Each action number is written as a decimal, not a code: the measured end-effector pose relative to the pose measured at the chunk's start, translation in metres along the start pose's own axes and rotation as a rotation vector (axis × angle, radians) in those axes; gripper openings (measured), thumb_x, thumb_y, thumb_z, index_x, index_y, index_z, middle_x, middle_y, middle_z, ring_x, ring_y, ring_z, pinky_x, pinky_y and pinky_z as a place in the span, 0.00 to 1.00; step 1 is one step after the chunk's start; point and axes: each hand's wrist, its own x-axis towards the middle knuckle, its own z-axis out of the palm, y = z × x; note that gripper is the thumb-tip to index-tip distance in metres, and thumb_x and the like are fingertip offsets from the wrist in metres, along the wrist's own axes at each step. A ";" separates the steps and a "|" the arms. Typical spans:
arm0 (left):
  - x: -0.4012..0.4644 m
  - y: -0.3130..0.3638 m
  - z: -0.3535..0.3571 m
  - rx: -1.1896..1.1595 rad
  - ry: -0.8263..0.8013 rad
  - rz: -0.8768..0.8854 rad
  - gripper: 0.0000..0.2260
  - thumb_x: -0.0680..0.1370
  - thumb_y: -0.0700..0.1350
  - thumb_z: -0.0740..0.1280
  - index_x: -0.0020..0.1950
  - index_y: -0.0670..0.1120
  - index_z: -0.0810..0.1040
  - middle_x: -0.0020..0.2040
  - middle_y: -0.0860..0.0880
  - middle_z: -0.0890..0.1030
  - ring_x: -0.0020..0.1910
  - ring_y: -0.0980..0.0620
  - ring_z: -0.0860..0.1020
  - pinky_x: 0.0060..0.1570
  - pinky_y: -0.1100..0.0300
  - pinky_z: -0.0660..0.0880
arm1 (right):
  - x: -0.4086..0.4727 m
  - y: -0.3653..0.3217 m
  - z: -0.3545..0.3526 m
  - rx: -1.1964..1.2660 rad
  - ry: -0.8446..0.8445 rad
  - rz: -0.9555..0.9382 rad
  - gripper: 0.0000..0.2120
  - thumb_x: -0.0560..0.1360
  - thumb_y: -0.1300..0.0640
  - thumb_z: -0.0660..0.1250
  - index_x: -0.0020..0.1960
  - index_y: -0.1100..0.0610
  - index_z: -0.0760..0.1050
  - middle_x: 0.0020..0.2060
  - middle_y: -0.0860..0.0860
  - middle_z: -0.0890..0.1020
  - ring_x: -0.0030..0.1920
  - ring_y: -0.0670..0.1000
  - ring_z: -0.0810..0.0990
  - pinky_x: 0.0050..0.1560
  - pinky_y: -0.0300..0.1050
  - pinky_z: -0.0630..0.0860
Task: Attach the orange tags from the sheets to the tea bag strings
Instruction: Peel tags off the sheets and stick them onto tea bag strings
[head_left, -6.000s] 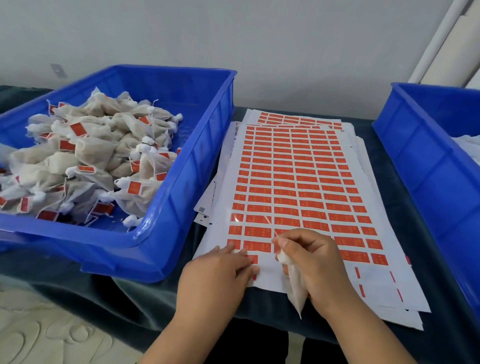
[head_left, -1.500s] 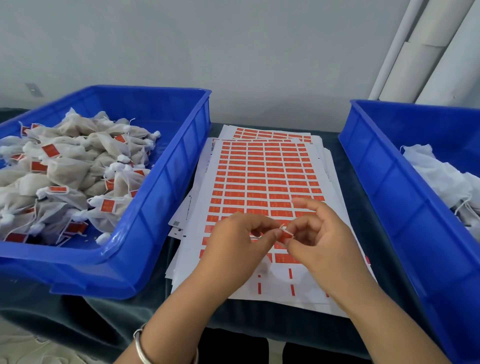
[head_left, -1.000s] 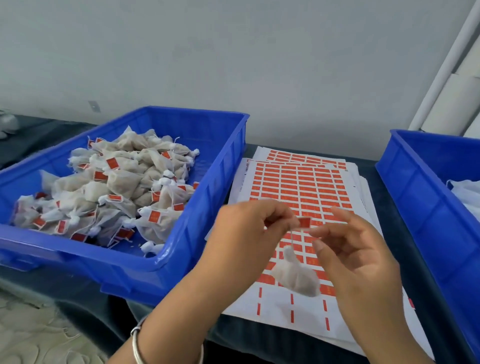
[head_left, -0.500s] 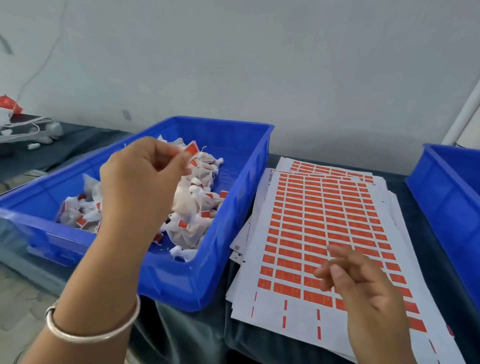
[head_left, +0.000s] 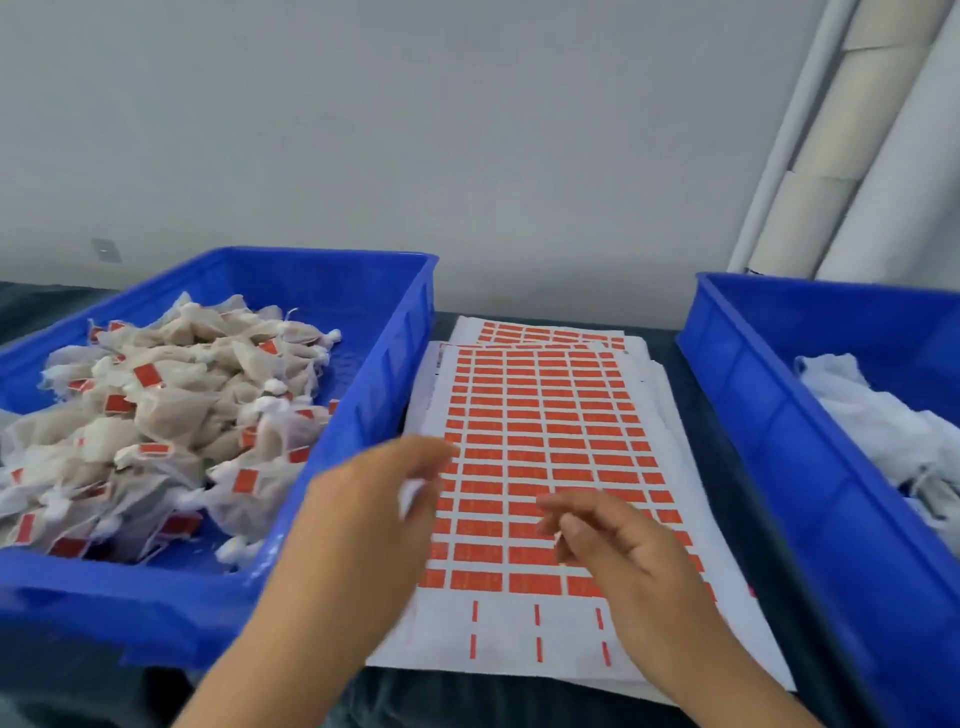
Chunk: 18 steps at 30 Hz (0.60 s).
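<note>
Now both hands are back over the sheets with nothing held: half a second ago the left hand (head_left: 358, 514) was up over the left bin (head_left: 395, 364) pinching a finished bag by its orange tag, and that bag is gone from its grip, so I judge it was dropped onto the pile of tagged tea bags (head_left: 171, 431) at left of frame. One cycle done. Left hand's grip is apart, fingers loose and motion-blurred, hovering at the left edge of the top tag sheet (head_left: 545, 452) near the bin wall; there's a pale smear by its fingertips, too blurred to say whether it's sheet backing or something else. Right hand (head_left: 618, 545) is also slack, fingers loosely curled around nothing, over the lower right of the sheet's orange grid. Orange tags (head_left: 530, 582) sit in rows across centre frame; the bottom strip of the sheet is already stripped to white backing with only thin orange slivers left, so peeling is working upward row by row. More sheets are stacked underneath, one poking out at the top. Untagged white bags (head_left: 878, 431) lie in the right bin (head_left: 779, 431) at right of frame, well apart from both hands. Sheets and bins sit on a dark-covered desk (head_left: 717, 467). Next move, my guess: right hand reaches for a fresh bag from the right bin, then peel the next tag from the lowest full row. Plenty of tags remain, so the task is far from finished.
</note>
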 end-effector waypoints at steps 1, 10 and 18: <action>-0.001 0.009 0.017 0.014 -0.098 0.029 0.09 0.76 0.48 0.64 0.52 0.62 0.77 0.44 0.71 0.74 0.43 0.71 0.74 0.39 0.85 0.64 | -0.001 -0.007 -0.012 -0.007 0.024 -0.008 0.12 0.69 0.41 0.59 0.48 0.41 0.77 0.43 0.31 0.80 0.45 0.35 0.80 0.39 0.27 0.76; -0.012 0.043 0.159 0.148 -0.584 0.112 0.19 0.77 0.57 0.62 0.68 0.62 0.67 0.70 0.64 0.65 0.69 0.58 0.66 0.69 0.57 0.60 | -0.014 -0.043 -0.188 -0.579 0.382 0.028 0.12 0.76 0.57 0.64 0.47 0.38 0.78 0.39 0.39 0.80 0.39 0.42 0.78 0.31 0.30 0.70; -0.024 0.034 0.200 0.416 -0.546 0.308 0.27 0.77 0.66 0.48 0.75 0.61 0.50 0.77 0.61 0.46 0.75 0.57 0.43 0.65 0.53 0.32 | 0.048 0.030 -0.282 -0.959 0.218 0.459 0.13 0.78 0.61 0.63 0.61 0.53 0.77 0.61 0.51 0.77 0.57 0.52 0.76 0.52 0.42 0.70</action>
